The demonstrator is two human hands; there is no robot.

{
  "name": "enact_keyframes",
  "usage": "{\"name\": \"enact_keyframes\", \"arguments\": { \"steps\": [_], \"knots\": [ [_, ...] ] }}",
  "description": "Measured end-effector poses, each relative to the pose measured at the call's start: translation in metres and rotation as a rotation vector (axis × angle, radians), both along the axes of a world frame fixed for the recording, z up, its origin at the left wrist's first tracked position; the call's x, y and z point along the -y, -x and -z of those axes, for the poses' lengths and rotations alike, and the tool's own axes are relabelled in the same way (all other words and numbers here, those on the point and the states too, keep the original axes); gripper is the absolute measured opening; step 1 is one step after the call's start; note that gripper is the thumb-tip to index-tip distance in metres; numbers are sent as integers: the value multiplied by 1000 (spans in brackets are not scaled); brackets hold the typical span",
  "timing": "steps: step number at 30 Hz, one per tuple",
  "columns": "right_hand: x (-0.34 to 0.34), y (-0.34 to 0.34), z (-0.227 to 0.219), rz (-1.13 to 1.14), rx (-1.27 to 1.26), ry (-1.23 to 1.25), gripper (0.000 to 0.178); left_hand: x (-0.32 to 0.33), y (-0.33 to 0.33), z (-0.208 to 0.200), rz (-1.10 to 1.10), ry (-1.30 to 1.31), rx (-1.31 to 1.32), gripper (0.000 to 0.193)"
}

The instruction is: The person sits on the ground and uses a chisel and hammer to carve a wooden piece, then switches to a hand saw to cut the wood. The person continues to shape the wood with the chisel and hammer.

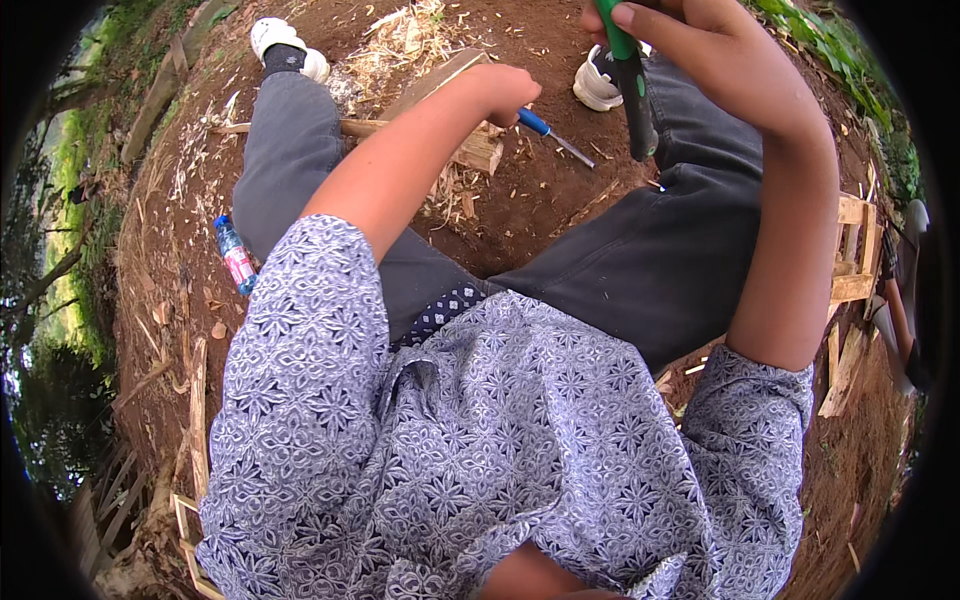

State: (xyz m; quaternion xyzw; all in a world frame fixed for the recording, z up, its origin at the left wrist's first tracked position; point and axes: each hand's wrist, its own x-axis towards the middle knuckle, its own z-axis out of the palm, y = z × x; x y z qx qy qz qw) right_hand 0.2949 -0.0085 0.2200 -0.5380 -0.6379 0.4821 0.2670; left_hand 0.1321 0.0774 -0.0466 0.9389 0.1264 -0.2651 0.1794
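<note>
My left hand [508, 92] is closed around the blue handle of a chisel [535, 122], whose metal blade points right and toward me above the soil. Just beneath that hand lies a wooden block [478, 152], with a flat plank [430, 85] beside it. Raised at the upper right, my right hand [690, 35] grips a tool with a green and black handle [628, 70]. Its dark end hangs down over my right shin, and its top is cut off by the frame's edge.
Pale wood shavings [410, 45] are scattered over the brown soil between my feet. By my left thigh is a plastic bottle [235, 255] with a blue cap. A wooden frame [852, 248] stands behind my right elbow, near a split piece of wood [848, 370]. Green plants [835, 50] edge the upper right.
</note>
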Motion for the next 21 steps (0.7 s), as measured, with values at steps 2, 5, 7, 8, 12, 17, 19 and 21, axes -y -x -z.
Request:
{"name": "enact_keyframes", "arguments": {
  "steps": [2, 5, 7, 8, 12, 17, 19, 21],
  "knots": [
    [-2, -4, 1, -43, -39, 20, 14, -6, 34, -24, -139, 60, 218, 24],
    [8, 5, 2, 48, 20, -50, 14, -8, 72, -80, -332, 49, 508, 24],
    [4, -13, 9, 35, -22, 49, 15, 1, 96, -110, -595, 56, 697, 19],
    [6, -13, 9, 29, -38, 48, 16, 9, 109, -126, -797, 81, 790, 24],
    [9, 2, 2, -21, -78, 25, 21, 33, 165, -112, -1130, -60, 1316, 12],
    [11, 12, -10, -51, -38, 79, 25, 62, 192, -109, -1251, 377, 1630, 30],
    [15, 15, -1, -7, -30, 48, 24, 68, 179, -108, -1278, 478, 1746, 30],
    [13, 17, 0, -8, -13, 67, 22, 65, 170, -104, -1268, 442, 1776, 27]
  ]
}}
